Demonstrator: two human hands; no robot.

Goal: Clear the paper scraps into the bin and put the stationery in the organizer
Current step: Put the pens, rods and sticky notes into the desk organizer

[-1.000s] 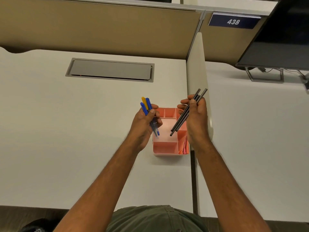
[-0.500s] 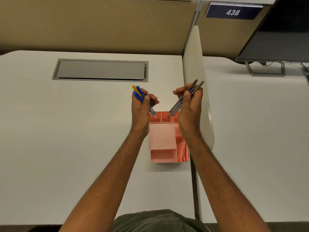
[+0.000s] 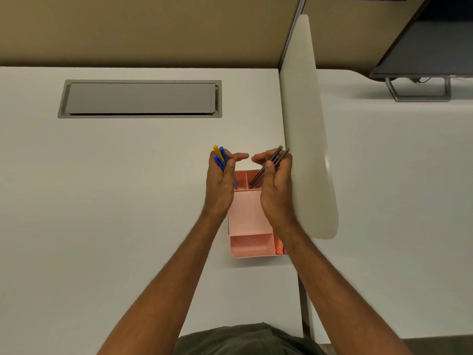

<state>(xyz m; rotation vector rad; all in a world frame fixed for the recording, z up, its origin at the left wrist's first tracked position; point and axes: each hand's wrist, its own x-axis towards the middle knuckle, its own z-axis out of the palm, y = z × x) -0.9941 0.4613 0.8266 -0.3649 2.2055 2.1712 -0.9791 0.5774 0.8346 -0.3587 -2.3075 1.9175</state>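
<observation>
A pink organizer with several compartments stands on the white desk, close to the divider. My left hand grips a bunch of blue and yellow pens over the organizer's far left compartment. My right hand holds a bunch of dark pencils, whose lower tips reach into the far right compartment. Some pink and orange items show in the organizer's near right slot. No paper scraps or bin are in view.
A white rounded divider panel rises just right of my right hand. A grey cable hatch is set in the desk at the back left. A monitor on a stand sits on the neighbouring desk, back right.
Both hands moved toward the organizer's far end and lowered; the pencil tips now dip into a far compartment. The camera tilted down, shifting the scene lower in view.
</observation>
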